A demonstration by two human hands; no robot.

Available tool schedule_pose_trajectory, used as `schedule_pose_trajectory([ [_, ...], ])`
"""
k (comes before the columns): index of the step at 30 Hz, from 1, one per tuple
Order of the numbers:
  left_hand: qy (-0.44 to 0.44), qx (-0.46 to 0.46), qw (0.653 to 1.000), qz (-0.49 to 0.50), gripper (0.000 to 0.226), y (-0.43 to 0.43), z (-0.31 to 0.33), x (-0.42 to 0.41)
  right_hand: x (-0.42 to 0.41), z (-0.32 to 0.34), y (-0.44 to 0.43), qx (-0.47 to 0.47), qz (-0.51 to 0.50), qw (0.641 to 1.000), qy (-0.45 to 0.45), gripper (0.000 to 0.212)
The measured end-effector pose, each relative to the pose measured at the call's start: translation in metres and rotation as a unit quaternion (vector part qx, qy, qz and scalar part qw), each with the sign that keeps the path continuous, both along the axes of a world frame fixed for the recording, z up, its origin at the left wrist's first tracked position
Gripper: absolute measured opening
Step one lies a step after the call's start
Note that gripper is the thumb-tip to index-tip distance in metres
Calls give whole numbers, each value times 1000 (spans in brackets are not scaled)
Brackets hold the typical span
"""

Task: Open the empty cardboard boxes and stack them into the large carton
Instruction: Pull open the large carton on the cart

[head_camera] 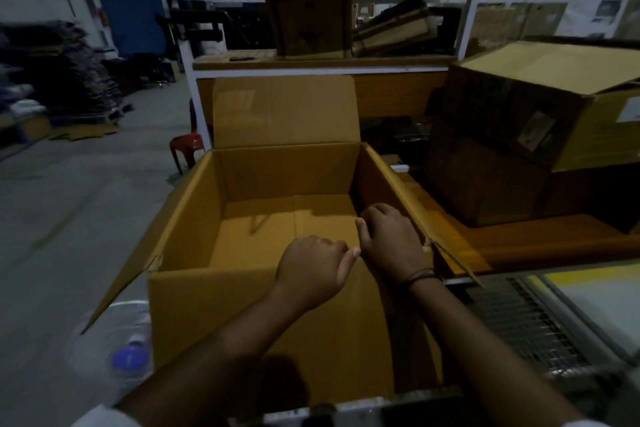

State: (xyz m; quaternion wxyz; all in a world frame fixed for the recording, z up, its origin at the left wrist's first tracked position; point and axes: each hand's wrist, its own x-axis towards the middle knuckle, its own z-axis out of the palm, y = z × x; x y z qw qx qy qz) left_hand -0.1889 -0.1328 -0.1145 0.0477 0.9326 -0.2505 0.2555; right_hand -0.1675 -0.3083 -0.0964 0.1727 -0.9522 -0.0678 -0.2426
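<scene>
Dim warehouse, seen from above through a head-worn camera. A large carton (284, 218) fills the centre of the frame, open at the top, its inside bare — nothing stacked in it yet. Its far flap stands upright at centre top, the left flap splays outward toward lower left, the near flap hangs down toward the viewer.

Both hands meet at the carton's near-right corner. The left hand (313, 269) is curled over the near rim, fingers closed on the cardboard edge. The right hand (389, 239) is curled on the right wall, just beside the corner. The two hands sit close together, thumbs nearly touching. A cord bracelet (420, 277) circles the right wrist.

At right of frame, closed brown boxes (540, 121) are piled on a wooden surface (540, 239), well apart from the hands. A red stool (187, 146) stands on the floor at centre left, a white fan (121, 340) at lower left.

Risks, judged from this view: the right flap's near end looks torn at the corner, so a hard pull there could rip it further & weaken the wall. With both hands on one corner, the carton could skew or tip toward the viewer. Light is poor, so edges are hard to read — a finger could get pinched or cut on raw cardboard, esp. at the tear
</scene>
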Motion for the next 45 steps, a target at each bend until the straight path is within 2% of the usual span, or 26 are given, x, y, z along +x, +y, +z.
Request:
schedule_pose_trajectory([
  [3, -29, 23, 999, 27, 62, 40, -10, -12, -20, -11, 26, -15, 45, 999, -6, 39],
  [9, -67, -5, 996, 62, 62, 112, -20, -19, -47, -33, 61, -102, 87, 990, -38, 54],
  [12, -106, -8, 993, 59, 61, 130, -29, -19, -46, -45, 66, -103, 76, 987, -95, 60],
  [17, -158, -9, 985, 72, 60, 130, -35, -15, -29, -63, 65, -101, 80, 970, -207, 56],
  [20, -174, -14, 982, 74, 61, 130, -37, -12, -22, -67, 66, -105, 75, 963, -238, 57],
  [24, -174, -16, 983, 59, 57, 134, -38, -13, -27, -67, 63, -105, 70, 966, -225, 56],
  [28, -146, -65, 983, 92, 58, 153, -48, -16, -30, -71, 46, -93, 43, 973, -207, 59],
  [33, -198, -81, 969, 123, 59, 186, -55, -25, -27, -73, 13, -93, 16, 968, -233, 68],
  [39, -201, -89, 967, 132, 61, 186, -57, -20, -17, -77, 8, -110, 6, 960, -258, 71],
  [45, -164, -119, 968, 145, 55, 176, -51, -29, -30, -70, 10, -84, 17, 976, -201, 67],
])
